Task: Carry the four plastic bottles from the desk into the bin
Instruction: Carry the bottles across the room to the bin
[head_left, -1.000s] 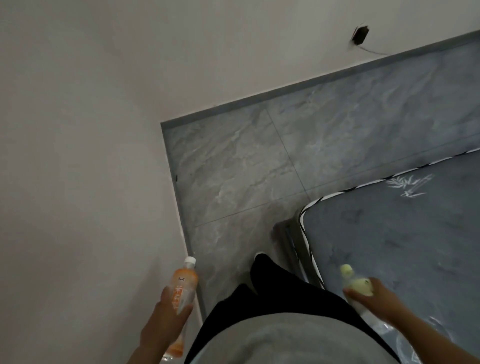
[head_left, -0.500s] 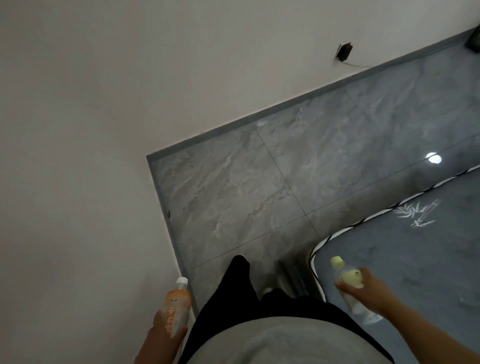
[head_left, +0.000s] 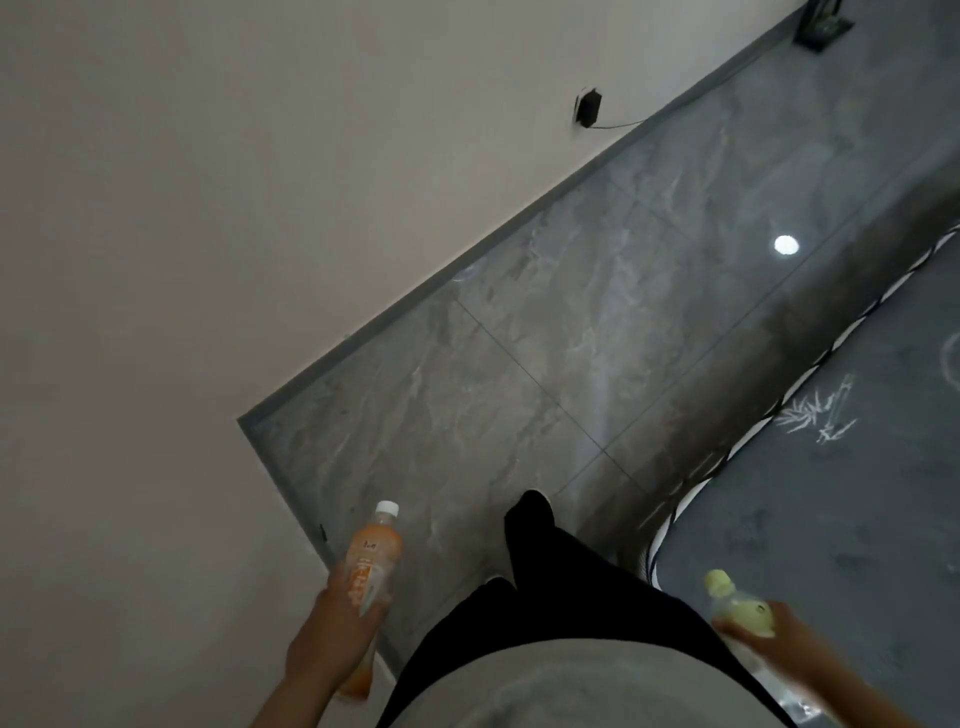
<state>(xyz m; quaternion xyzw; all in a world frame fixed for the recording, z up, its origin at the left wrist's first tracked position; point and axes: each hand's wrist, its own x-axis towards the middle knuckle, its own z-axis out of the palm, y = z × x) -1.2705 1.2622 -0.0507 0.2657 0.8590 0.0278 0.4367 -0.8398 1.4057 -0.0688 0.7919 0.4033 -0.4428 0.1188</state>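
Bottles, two in view: orange bottle (head_left: 370, 564) clamped in my left grip (head_left: 337, 634), cap up; yellow-capped bottle (head_left: 737, 605) clamped in my right grip (head_left: 774, 636). Mattress (head_left: 841, 519) corner lies under the right grip. White wall (head_left: 156, 312) close beside the left grip. Grey floor (head_left: 545, 364) ahead between them; my dark leg (head_left: 550, 561) steps there.

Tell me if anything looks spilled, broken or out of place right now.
Nothing looks spilled or broken. The left hand holds the orange bottle and the right hand the yellow-capped bottle, both capped. One small oddity: a dark wall plug trails a thin cable down to the tiled floor. No bin is in view.
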